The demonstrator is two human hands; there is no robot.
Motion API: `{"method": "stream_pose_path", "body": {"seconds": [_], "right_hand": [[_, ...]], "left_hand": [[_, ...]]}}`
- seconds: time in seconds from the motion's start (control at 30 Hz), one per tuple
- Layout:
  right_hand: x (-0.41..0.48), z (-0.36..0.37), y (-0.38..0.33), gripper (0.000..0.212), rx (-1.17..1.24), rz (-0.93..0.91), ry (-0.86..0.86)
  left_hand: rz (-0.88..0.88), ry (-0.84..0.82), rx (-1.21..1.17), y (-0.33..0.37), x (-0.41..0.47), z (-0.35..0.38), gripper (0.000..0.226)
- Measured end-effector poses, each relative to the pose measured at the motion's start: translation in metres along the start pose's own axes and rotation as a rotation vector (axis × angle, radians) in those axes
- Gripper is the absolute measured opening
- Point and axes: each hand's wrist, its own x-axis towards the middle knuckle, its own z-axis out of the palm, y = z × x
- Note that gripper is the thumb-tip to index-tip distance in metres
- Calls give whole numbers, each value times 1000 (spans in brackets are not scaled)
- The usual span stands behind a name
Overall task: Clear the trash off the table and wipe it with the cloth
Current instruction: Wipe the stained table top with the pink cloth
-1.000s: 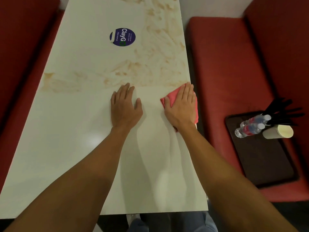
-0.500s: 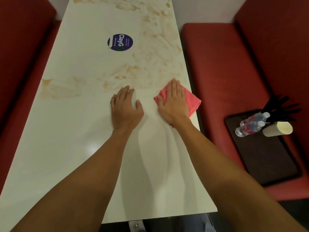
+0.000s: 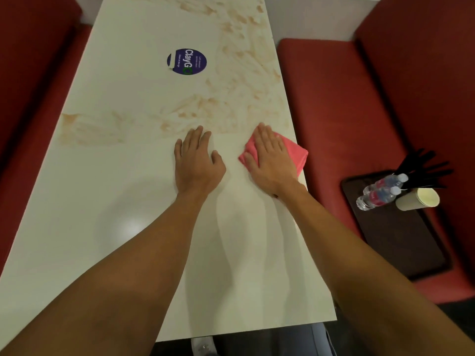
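A long white table [image 3: 123, 227] runs away from me, smeared with brown stains [image 3: 239, 80] across its far half. My right hand [image 3: 270, 160] presses flat, fingers straight, on a folded pink cloth [image 3: 295, 152] near the table's right edge, just below the stained area. My left hand [image 3: 196, 160] rests flat on the bare tabletop beside it, fingers straight, holding nothing. A round blue sticker [image 3: 187, 61] is stuck on the table further away.
Red bench seats flank the table on both sides [image 3: 334, 104]. On the right bench sits a dark tray [image 3: 401, 242] holding two plastic water bottles [image 3: 380, 194], a paper cup [image 3: 419, 199] on its side and black cutlery [image 3: 421, 168].
My right hand has slid the pink cloth leftward and a little away from the table's right edge. My left hand has stayed in place.
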Motion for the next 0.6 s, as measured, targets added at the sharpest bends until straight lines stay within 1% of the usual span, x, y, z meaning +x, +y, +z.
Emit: {"method": "stream_pose_path", "body": {"seconds": [0.03,0.07,0.1,0.13,0.23,0.3,0.47,0.6], "right_hand": [[-12,1,8,77,-22,-89,-17],[-22,1,17,77,-25,-123,-21],[-25,1,24,78,-16,-97,-1],[-23,0,28,78,-5,-25,33],[5,3,23,80,5,270,99],[34,0,22,81,9,346,117],[78,-6,39,82,-11,265,73],[49,-3,34,81,-26,195,63]], "left_hand": [[4,2,4,0,0,0,60],[6,3,7,1,0,-1,61],[5,1,7,1,0,-1,61],[3,0,7,2,0,-1,61],[-13,16,22,4,-1,-2,59],[-28,49,31,7,2,-2,59],[-8,92,123,10,15,1,58],[6,93,114,12,18,3,59]]}}
